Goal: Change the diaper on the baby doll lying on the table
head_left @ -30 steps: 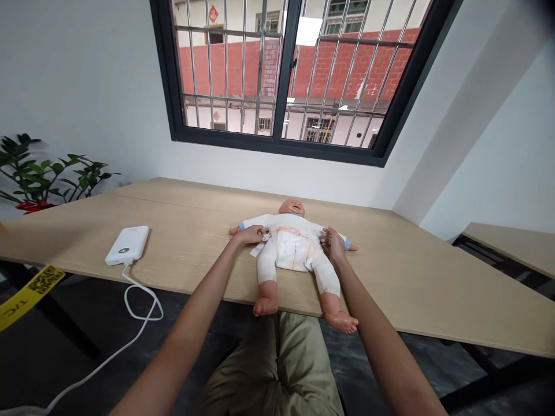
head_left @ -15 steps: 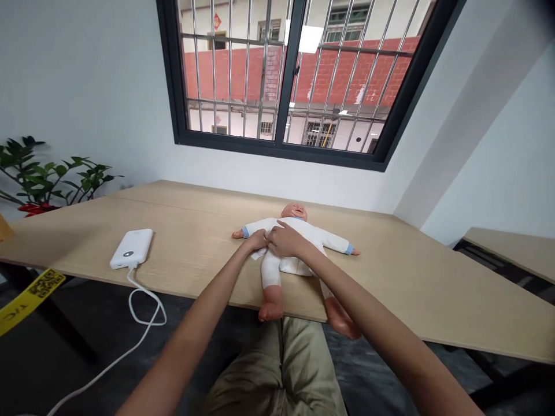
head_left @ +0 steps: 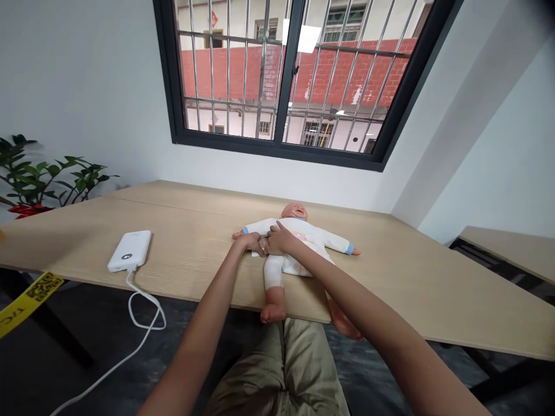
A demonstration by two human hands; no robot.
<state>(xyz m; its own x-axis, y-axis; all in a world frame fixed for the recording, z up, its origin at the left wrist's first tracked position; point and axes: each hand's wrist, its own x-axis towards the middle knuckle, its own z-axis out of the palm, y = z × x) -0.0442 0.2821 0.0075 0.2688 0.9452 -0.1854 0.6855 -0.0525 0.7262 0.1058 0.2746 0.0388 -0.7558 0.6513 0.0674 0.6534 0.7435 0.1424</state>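
A baby doll point(head_left: 295, 211) lies on its back on the table, its arms spread and its feet toward me. It wears a white garment point(head_left: 310, 234) with blue cuffs and a faint print on the chest. At the side of its waist, on the left in view, my left hand point(head_left: 252, 244) and my right hand point(head_left: 277, 238) meet with curled fingers, closed on the edge of the garment. The index finger of my right hand points up over the chest. A bit of white cloth sticks out under my left hand. My fingers hide the exact grip.
A white power bank point(head_left: 132, 249) with a white cable point(head_left: 147, 329) rests on the wooden table point(head_left: 195, 231) at left. A potted plant point(head_left: 52, 173) stands beyond the table's left end. A barred window point(head_left: 277, 147) is set in the wall ahead. Another table point(head_left: 511, 245) stands at right.
My left hand has moved slightly left and down, a little away from my right hand. More of the print on the garment shows. The doll's leg on the left has shifted slightly right.
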